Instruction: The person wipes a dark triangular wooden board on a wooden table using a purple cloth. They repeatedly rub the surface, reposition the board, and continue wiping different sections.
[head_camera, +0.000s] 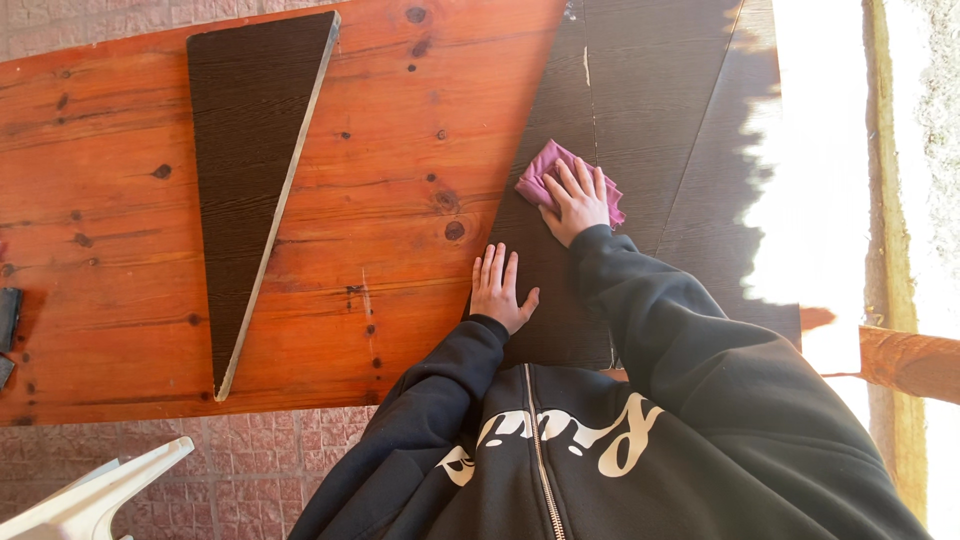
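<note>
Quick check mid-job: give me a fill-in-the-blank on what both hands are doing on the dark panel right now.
1. The right hand presses a ____ cloth onto the dark panel.
2. The left hand lies ____ on the panel, holding nothing.
3. The triangular dark board lies to the ____ of both hands.
4. Both panel and board lie on a ____ table.

Missing words: pink; flat; left; wooden
</note>
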